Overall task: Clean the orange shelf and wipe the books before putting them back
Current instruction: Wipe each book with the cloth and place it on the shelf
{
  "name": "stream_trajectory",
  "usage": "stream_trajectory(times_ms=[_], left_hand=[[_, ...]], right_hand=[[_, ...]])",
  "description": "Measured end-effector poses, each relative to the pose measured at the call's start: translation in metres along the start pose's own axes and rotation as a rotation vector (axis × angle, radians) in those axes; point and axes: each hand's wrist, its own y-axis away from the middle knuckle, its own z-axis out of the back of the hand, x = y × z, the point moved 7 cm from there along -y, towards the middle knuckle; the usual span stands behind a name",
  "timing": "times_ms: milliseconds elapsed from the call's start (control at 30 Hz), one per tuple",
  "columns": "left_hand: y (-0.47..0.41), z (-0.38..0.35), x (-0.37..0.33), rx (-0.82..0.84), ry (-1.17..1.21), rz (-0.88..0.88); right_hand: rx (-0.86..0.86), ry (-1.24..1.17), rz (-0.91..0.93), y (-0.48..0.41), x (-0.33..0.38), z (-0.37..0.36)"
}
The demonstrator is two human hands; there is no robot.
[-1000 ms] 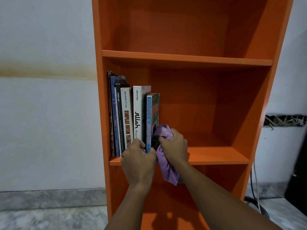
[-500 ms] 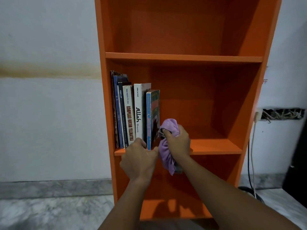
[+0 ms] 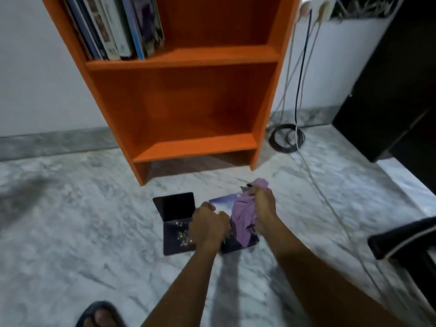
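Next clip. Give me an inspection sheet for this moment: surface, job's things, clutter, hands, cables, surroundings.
Surface: grey marble floor, partly blurred.
Job's things: orange shelf with a row of books on an upper board; one book flat on the floor, with the purple cloth on it.
Clutter: dark open cover beside that book, kind unclear.
Hands: left hand has its fingers curled at the book's edge and seems to grip it; right hand grips the cloth.
Cables: black coil and white cable on the floor, right of the shelf.
Surroundings: dark furniture; sandalled foot.

Purple cloth (image 3: pixel 243 215) covers a book (image 3: pixel 223 202) before the orange shelf (image 3: pixel 188 58) holding upright books (image 3: pixel 113 27).
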Motion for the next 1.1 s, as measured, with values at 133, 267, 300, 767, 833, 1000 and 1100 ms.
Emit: stream_trajectory(times_ms=[133,267,300,767,833,1000,1100], left_hand=[[0.019,-0.062,0.062,0.190,-0.003,0.122],[0.006,-0.079,0.076,0.255,0.015,0.182],[0.001,-0.082,0.076,0.261,0.032,0.201],[-0.026,-0.134,0.084,0.388,0.665,0.496],[-0.026,-0.132,0.075,0.409,0.674,0.435],[-0.017,-0.105,0.041,0.455,0.726,0.221],[-0.009,-0.084,0.022,0.591,0.642,0.090]], right_hand=[[-0.018,0.230,0.075,-0.003,-0.058,0.030],[-0.008,0.304,0.092,-0.006,-0.084,0.038],[-0.002,0.343,0.084,-0.005,-0.088,0.037],[0.014,1.025,0.077,-0.031,-0.121,0.038],[0.030,0.918,0.070,-0.034,-0.121,0.040],[0.090,0.744,0.379,-0.005,-0.093,0.018],[0.188,0.728,0.603,0.010,-0.080,-0.005]])
